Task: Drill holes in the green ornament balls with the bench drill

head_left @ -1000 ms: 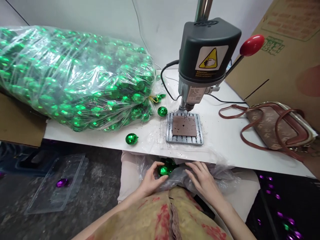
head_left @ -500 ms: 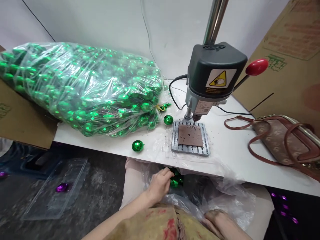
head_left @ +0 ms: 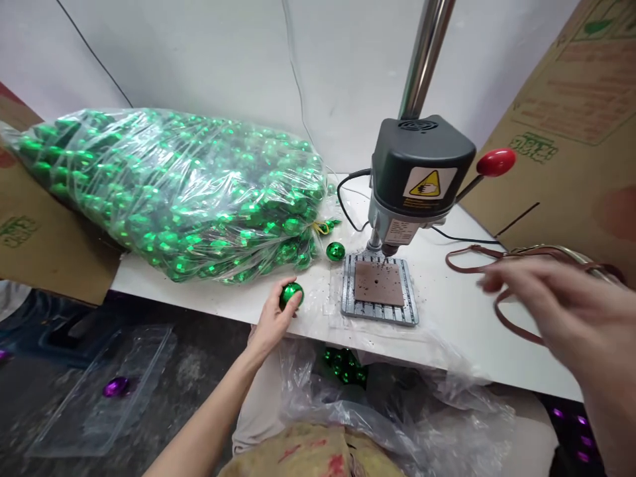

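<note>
My left hand rests at the table's front edge, its fingers shut on a faceted green ornament ball. My right hand is raised and blurred above the right of the white table, with its fingers apart and nothing in them. It is nearest a brown handbag strap and hides most of the bag. A bench drill stands over a slotted metal plate with a square brown pad. Another green ball lies beside a large clear bag of green balls.
Several green balls lie in clear plastic sheeting below the table's front edge. A red-knobbed lever projects right from the drill. Cardboard sheets stand behind the table. A clear plastic tray with a purple ornament lies on the floor at left.
My left hand has risen from the green balls below the table to the table top, holding a ball. My right hand has come up from the lap to above the table's right side.
</note>
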`<move>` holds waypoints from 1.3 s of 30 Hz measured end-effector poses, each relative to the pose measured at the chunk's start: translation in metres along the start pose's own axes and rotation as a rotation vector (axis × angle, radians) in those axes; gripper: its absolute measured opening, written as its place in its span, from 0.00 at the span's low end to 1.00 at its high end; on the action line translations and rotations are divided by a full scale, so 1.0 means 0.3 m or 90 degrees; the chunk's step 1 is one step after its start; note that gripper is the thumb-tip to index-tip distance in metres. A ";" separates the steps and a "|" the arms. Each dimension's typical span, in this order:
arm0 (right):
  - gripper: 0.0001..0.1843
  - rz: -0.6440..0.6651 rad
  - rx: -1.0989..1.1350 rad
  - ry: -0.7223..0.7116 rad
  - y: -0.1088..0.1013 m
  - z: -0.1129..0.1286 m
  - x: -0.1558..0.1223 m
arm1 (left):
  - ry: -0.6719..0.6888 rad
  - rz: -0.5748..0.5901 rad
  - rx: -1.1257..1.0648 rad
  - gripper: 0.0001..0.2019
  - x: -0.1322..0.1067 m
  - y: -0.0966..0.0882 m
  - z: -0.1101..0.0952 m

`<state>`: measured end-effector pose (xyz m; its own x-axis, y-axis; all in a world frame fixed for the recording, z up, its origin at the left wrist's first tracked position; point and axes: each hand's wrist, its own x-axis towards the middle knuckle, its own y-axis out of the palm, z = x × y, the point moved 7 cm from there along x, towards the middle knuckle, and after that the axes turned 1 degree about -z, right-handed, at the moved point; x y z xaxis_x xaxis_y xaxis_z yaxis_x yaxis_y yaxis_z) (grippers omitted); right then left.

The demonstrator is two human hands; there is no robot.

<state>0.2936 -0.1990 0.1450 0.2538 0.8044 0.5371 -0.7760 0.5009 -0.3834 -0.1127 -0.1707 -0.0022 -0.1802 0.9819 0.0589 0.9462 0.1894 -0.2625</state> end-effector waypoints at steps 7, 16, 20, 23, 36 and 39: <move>0.11 -0.111 0.267 0.049 0.106 0.079 0.344 | -0.309 0.199 -0.515 0.25 0.014 0.348 -0.074; 0.31 -0.148 0.337 0.041 0.202 -0.034 0.527 | -0.391 0.230 -0.632 0.12 0.031 0.410 -0.061; 0.22 -0.082 0.069 -0.117 0.237 -0.062 0.573 | -0.407 0.178 -0.638 0.12 0.038 0.364 -0.010; 0.16 -0.027 0.008 -0.151 0.269 -0.065 0.577 | -0.391 0.116 -0.661 0.09 0.050 0.331 0.002; 0.10 0.115 -0.194 -0.261 0.259 0.003 0.573 | -0.393 0.096 -0.715 0.12 0.043 0.371 -0.029; 0.10 0.103 -0.213 -0.253 0.260 -0.002 0.562 | -0.431 0.120 -0.695 0.14 0.037 0.381 -0.004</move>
<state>0.2763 -0.0241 0.2053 -0.1416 0.7298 0.6688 -0.5449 0.5065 -0.6682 -0.0062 -0.1383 -0.0304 0.1831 0.8620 -0.4726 0.6423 0.2591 0.7214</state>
